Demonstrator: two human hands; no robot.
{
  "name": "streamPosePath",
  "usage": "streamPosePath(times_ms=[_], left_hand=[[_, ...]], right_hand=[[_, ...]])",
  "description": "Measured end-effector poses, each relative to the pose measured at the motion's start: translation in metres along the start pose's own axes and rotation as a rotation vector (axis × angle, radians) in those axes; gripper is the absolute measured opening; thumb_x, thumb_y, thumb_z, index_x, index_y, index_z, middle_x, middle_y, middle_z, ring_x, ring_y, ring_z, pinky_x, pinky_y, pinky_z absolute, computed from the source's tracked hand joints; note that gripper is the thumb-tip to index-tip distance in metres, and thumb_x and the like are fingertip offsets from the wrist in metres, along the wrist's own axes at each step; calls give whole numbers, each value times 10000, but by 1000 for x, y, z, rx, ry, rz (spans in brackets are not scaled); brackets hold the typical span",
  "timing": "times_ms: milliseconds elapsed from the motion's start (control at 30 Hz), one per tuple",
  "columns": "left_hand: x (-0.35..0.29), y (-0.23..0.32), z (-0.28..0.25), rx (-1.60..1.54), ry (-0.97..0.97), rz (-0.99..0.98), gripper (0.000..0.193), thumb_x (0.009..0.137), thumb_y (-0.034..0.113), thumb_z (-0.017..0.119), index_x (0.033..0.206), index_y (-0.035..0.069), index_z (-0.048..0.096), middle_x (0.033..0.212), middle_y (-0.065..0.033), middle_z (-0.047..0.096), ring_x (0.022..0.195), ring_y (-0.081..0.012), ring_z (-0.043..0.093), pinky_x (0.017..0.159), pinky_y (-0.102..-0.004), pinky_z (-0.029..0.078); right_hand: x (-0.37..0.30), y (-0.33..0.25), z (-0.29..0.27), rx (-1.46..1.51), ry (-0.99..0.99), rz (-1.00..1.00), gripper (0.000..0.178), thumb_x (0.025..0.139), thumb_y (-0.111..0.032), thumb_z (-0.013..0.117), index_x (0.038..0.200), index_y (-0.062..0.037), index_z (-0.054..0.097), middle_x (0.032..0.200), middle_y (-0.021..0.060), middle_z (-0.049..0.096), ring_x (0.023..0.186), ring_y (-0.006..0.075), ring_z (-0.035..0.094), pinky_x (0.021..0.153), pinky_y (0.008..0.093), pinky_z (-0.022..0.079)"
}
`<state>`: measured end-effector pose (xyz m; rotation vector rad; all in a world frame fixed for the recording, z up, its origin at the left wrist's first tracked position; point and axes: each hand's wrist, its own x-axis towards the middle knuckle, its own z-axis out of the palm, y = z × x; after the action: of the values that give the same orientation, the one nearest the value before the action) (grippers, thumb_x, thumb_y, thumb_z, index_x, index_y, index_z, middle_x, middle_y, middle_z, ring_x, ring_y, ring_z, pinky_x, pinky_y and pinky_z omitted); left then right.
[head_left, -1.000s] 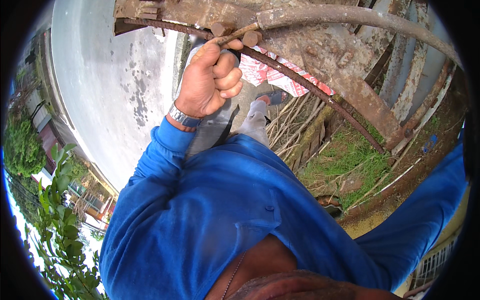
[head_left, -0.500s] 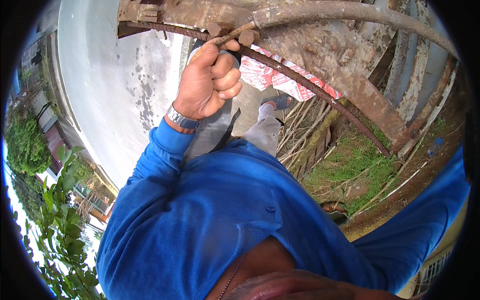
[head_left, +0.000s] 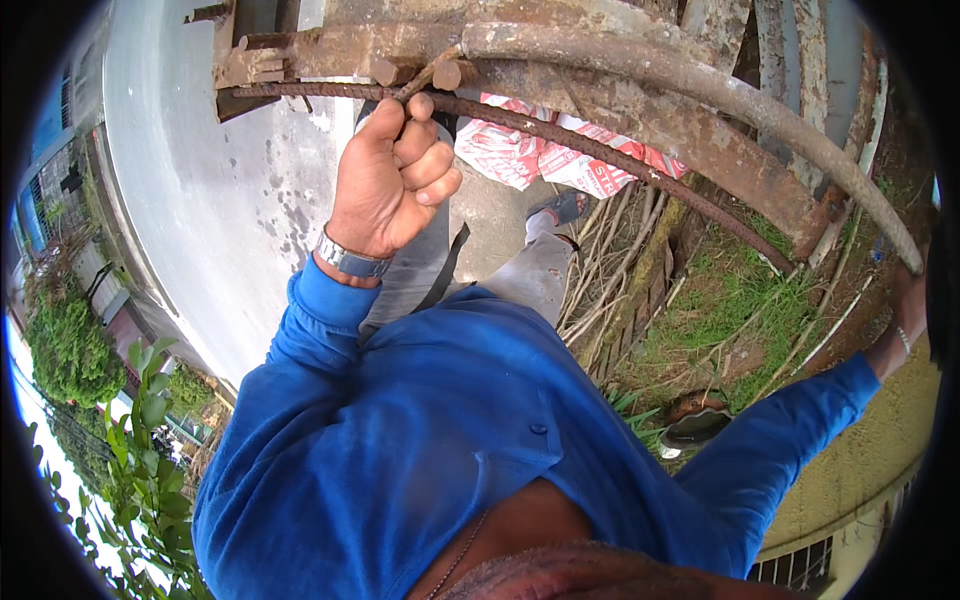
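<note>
While both hands grip rusty steel, a slip could scrape skin.

Left hand has its fingers curled tight around the ribbed rebar; the right hand, at the picture's rim, touches the thick rusty pipe, its grip unclear.

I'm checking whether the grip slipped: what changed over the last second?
Hardly anything. The left hand stays closed on the rusty ribbed bar, only shifting slightly rightward in view with the head. The right hand stays out at the bent rod's far end.
</note>
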<state>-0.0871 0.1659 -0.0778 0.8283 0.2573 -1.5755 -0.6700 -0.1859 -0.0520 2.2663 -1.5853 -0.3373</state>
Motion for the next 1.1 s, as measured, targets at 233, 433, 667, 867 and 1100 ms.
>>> streamPosePath(times_ms=[233, 433, 667, 867, 1100], left_hand=[[-1, 1, 15, 7, 147, -34, 257, 1083, 282, 379, 998, 102, 542, 571, 84, 223, 469, -72, 208, 444, -255, 270], [-4, 2, 15, 57, 174, -11, 252, 1076, 271, 383, 960, 107, 536, 571, 76, 228, 478, -86, 210, 515, -286, 320], [0, 6, 11, 105, 150, -24, 271, 1081, 264, 359, 907, 117, 507, 583, 61, 242, 495, -104, 221, 549, -299, 329], [21, 9, 0, 128, 19, 16, 226, 1045, 179, 332, 867, 114, 455, 552, 51, 193, 461, -118, 191, 481, -321, 281], [56, 11, -14, 129, -169, -8, 232, 1034, 210, 314, 857, 106, 423, 647, -3, 292, 562, -166, 290, 517, -322, 313]], right_hand=[[-40, -4, -35, -12, -211, 128, 484, 749, -256, 737, 1209, -112, 703, 1168, 194, 695, 1092, 393, 648, 933, 462, 501], [-42, -10, -31, 16, -74, 44, 460, 754, -252, 694, 1204, -160, 705, 1069, 198, 715, 1003, 413, 669, 869, 494, 524], [-38, -19, -32, 51, -146, 91, 468, 752, -186, 646, 1213, -135, 702, 1093, 232, 702, 1042, 419, 657, 928, 498, 513], [-92, -52, -72, 95, -128, 283, 440, 777, -175, 623, 1202, -93, 699, 1123, 237, 696, 1079, 418, 650, 971, 494, 505], [-272, -132, -95, 117, -220, 628, 351, 800, -240, 621, 1106, -110, 733, 1133, 221, 706, 1061, 408, 674, 971, 475, 513]])
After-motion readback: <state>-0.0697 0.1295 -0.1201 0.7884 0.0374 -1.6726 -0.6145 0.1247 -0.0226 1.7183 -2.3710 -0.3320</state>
